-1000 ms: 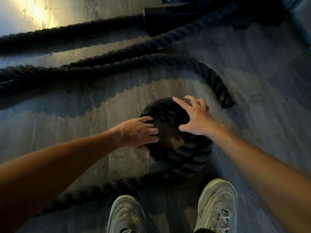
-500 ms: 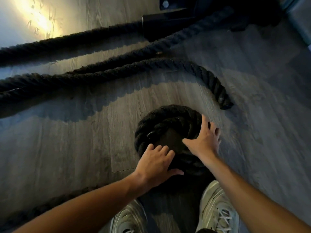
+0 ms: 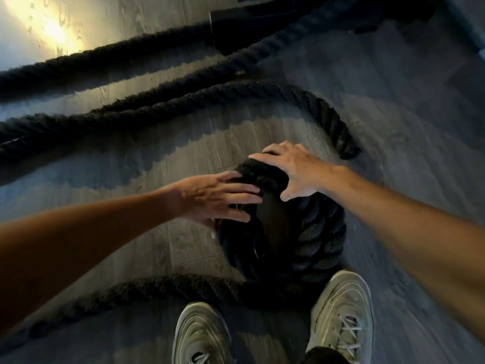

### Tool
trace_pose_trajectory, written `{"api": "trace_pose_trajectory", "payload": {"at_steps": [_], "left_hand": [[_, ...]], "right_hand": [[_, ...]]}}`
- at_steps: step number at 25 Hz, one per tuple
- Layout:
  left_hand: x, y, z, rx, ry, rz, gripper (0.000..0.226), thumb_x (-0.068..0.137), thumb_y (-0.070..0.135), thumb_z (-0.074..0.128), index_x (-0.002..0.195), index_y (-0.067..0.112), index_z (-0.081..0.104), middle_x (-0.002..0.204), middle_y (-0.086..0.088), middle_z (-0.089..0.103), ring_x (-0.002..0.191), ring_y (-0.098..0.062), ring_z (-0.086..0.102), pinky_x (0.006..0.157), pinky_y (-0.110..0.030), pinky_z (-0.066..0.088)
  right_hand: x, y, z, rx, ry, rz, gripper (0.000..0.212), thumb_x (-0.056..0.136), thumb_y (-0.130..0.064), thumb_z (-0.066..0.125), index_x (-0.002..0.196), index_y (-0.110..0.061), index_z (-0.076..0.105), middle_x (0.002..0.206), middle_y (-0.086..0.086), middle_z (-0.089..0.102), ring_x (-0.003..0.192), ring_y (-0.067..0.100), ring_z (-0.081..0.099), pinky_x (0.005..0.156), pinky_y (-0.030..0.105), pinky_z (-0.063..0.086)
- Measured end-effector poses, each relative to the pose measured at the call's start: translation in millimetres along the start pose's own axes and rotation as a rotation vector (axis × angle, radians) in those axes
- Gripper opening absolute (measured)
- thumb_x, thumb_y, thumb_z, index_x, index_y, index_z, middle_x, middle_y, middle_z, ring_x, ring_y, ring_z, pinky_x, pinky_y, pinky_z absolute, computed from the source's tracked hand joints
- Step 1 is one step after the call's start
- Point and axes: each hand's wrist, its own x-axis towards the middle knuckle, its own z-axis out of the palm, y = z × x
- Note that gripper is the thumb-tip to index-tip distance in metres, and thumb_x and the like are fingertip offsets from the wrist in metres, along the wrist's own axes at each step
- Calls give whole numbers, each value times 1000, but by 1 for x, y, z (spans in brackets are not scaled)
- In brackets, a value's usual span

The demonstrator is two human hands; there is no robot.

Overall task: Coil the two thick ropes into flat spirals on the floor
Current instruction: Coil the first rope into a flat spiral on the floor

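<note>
A thick black rope lies wound in a small tight coil [image 3: 312,237] on the grey wood floor, just in front of my shoes. My right hand [image 3: 294,169] is clamped over the coil's far top edge, thumb inside the ring. My left hand [image 3: 220,198] presses flat against the coil's left side, fingers spread. The same rope's loose tail [image 3: 147,287] trails off to the lower left. A second black rope [image 3: 183,103] runs across the floor behind, curving round to an end [image 3: 346,151] right of my right hand.
Another rope length [image 3: 91,61] lies further back, running toward a dark anchor block [image 3: 236,24] at the top. My two pale sneakers [image 3: 343,308] stand right behind the coil. Bright light falls on the floor at upper left.
My right hand has shifted from the coil's right side to its far top edge. My left hand has moved from the near edge up to the left side. The tail shows at lower left again.
</note>
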Motion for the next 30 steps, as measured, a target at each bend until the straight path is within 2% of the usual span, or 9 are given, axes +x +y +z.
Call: {"api": "trace_pose_trajectory", "payload": {"at_steps": [4, 8, 11, 14, 18, 22, 25, 27, 30], "left_hand": [[27, 16, 8, 29, -105, 102, 126, 59, 69, 81, 160, 31, 14, 158, -5, 39, 152, -27, 22, 117, -56, 6], [27, 8, 2, -77, -49, 31, 125, 46, 80, 78, 153, 41, 26, 139, 4, 56, 138, -18, 44, 106, -52, 21], [20, 19, -2, -167, -103, -191, 124, 46, 83, 75, 151, 46, 21, 138, 8, 56, 135, -16, 46, 103, -48, 22], [24, 33, -8, -180, -200, -424, 125, 47, 91, 66, 151, 44, 15, 131, 6, 56, 126, -19, 47, 100, -47, 29], [46, 67, -15, -258, -179, -748, 127, 39, 96, 62, 146, 35, 32, 123, -3, 58, 112, -27, 51, 95, -45, 39], [56, 96, -12, -440, -37, -959, 121, 47, 88, 67, 148, 32, 34, 124, -1, 54, 111, -26, 47, 95, -42, 41], [37, 82, -8, -565, -15, -826, 126, 52, 86, 68, 157, 34, 22, 136, 3, 51, 124, -21, 44, 106, -39, 37], [14, 66, -6, -463, -39, -642, 128, 52, 92, 59, 159, 35, 18, 148, 6, 44, 142, -22, 34, 116, -46, 26], [-24, 28, 1, -198, -288, -334, 126, 58, 93, 52, 158, 40, -3, 165, 1, 21, 156, -25, -1, 121, -57, -2]], "right_hand": [[1, -8, 6, 13, -39, 58, 116, 67, -37, 80, 155, -43, 4, 161, -4, 15, 142, 26, 20, 106, 47, 26], [-16, -23, 19, 185, 148, 261, 95, 72, -37, 71, 152, -44, 20, 159, -3, 22, 142, 26, 18, 111, 49, 25], [-50, -44, 41, 430, 450, 666, 73, 80, -41, 62, 147, -38, 31, 153, 2, 25, 138, 33, 21, 109, 59, 26], [-79, -70, 59, 604, 445, 896, 83, 83, -48, 64, 151, -33, 20, 154, 8, 15, 137, 36, 17, 108, 60, 23], [-80, -92, 71, 703, 359, 1000, 98, 85, -55, 62, 155, -34, -3, 158, 14, 7, 143, 41, 12, 110, 62, 20], [-61, -71, 61, 670, 299, 909, 94, 87, -52, 59, 156, -37, -4, 156, 15, 9, 138, 43, 16, 107, 62, 24], [-54, -61, 61, 603, 286, 837, 94, 85, -52, 59, 156, -37, -1, 154, 15, 11, 132, 42, 21, 105, 58, 27], [-51, -55, 61, 586, 290, 798, 94, 83, -53, 60, 156, -39, 2, 154, 14, 13, 132, 41, 22, 105, 58, 27], [-42, -36, 53, 534, 246, 688, 93, 81, -56, 60, 155, -43, 5, 152, 11, 18, 134, 39, 22, 108, 58, 25]]}}
